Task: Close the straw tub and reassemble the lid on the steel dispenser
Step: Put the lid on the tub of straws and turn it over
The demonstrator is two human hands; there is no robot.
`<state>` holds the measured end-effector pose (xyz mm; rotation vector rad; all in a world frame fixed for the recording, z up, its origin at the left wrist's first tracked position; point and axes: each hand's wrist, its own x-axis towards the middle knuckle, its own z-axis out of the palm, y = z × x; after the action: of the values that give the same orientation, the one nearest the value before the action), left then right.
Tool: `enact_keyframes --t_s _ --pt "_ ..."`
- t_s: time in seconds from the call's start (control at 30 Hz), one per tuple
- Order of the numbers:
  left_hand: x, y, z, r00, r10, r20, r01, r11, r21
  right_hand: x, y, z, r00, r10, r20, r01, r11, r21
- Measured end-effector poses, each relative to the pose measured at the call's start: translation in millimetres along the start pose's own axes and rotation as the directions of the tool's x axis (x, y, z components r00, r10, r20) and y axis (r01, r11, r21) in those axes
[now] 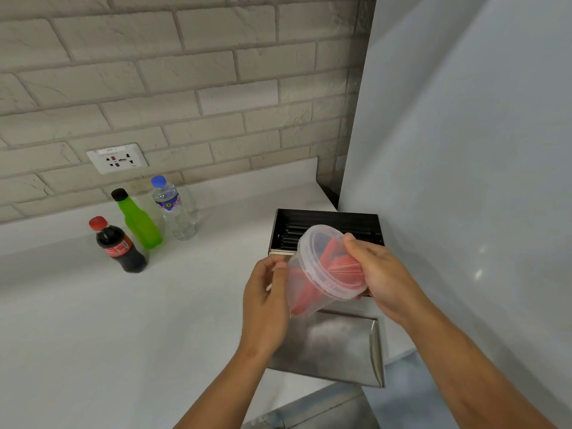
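Straw tub (305, 283) tilted, lidded, gripped between both hands

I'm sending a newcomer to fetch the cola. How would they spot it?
On the white counter below the wall socket stand three bottles. The dark cola bottle with the red cap is nearest and leftmost; the others are green and clear.
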<state>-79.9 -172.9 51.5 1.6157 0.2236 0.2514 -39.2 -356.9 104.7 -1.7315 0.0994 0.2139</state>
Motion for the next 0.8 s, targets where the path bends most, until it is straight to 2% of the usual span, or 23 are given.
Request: enact_keyframes --t_s 0.1,0.23,0.3,0.4,0.6,0.8 --pt "-0.4 8.2 -10.3 0.997 0.068 -0.027 -0.066 0.994 0.087 -1.1 1.7 0.4 0.998 -0.027 -0.057 0.025 0.999 -0.036" --pt "-8.4 26.5 -13.8 0.973 0.073 0.217 -0.093 0.992 0.084 -2.3 4.7 9.5 0.995 -0.043 -0.092 0.034 0.995 -0.095" --pt "-9.5 28.8 -14.9 0.965 0.054 0.258 -0.088 0.989 0.123 -3.1 7.1 14.9 0.992 -0.052 -0.118 0.037 0.992 -0.124" --pt "-8.9 23.5 -22.2 0.97 0.003 0.244 -0.046 0.984 0.172 -5.4 14.1 21.6 0.991 -0.05 -0.121 0.03 0.987 -0.157" --pt "-6.4 6.6 -36.9 0.975 -0.111 0.191 0.087 0.988 0.129 -17.2 30.6 44.4 0.997 -0.029 -0.076 0.018 0.99 -0.14" --pt "4.6 -6.7 -54.9 0.978 -0.151 0.145 0.13 0.981 0.145 -20.7 46.5 65.9 0.999 -0.02 -0.037 0.015 0.991 -0.133"
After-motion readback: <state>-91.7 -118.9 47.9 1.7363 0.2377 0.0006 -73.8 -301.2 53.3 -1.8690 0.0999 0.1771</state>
